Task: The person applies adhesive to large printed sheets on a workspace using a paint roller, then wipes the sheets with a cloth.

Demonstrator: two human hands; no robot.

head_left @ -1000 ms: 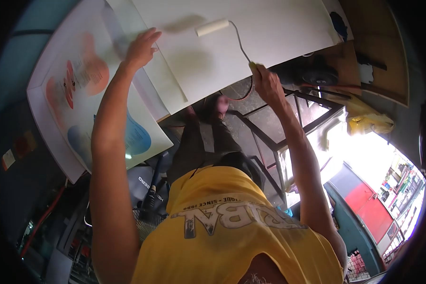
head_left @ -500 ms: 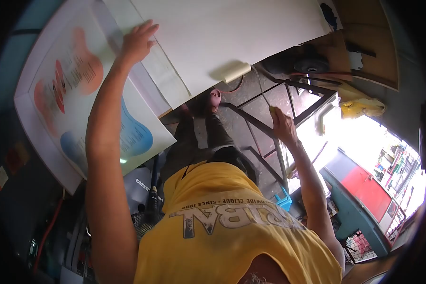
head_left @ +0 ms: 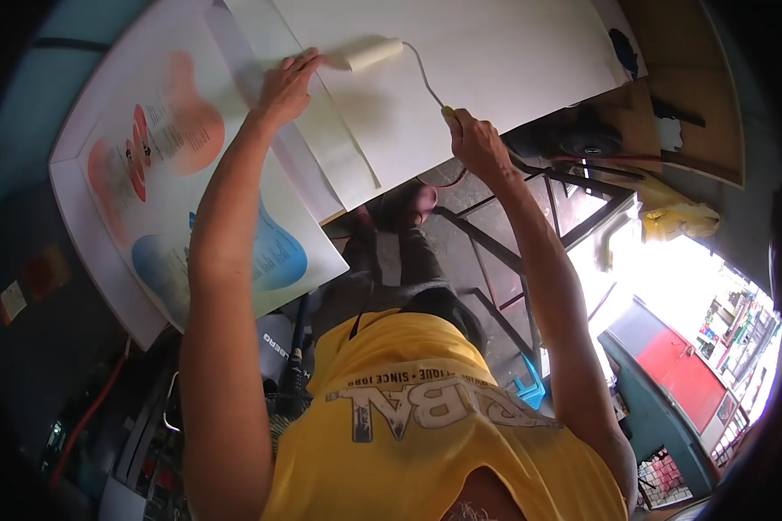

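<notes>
My right hand (head_left: 480, 149) is closed round the yellow-green handle of a paint roller (head_left: 375, 54), whose pale sleeve is just above or on a white sheet (head_left: 469, 78); contact is hard to tell. My left hand (head_left: 288, 87) lies with fingers spread on the edge of a pale strip (head_left: 326, 117) along the white sheet, close to the roller's left end. Under my left forearm is a printed sheet (head_left: 235, 204) with red and blue rounded shapes and small text.
Dark metal frame bars (head_left: 487, 239) stand below the board at the right. A light blue plastic object (head_left: 528, 382) is near my right elbow. A yellow bag (head_left: 682, 221) lies further right, with brown panels (head_left: 695, 113) above it.
The roller and my right hand have moved up and left, from the sheet's near edge towards my left hand. The view has shifted slightly, and my left hand still rests on the strip.
</notes>
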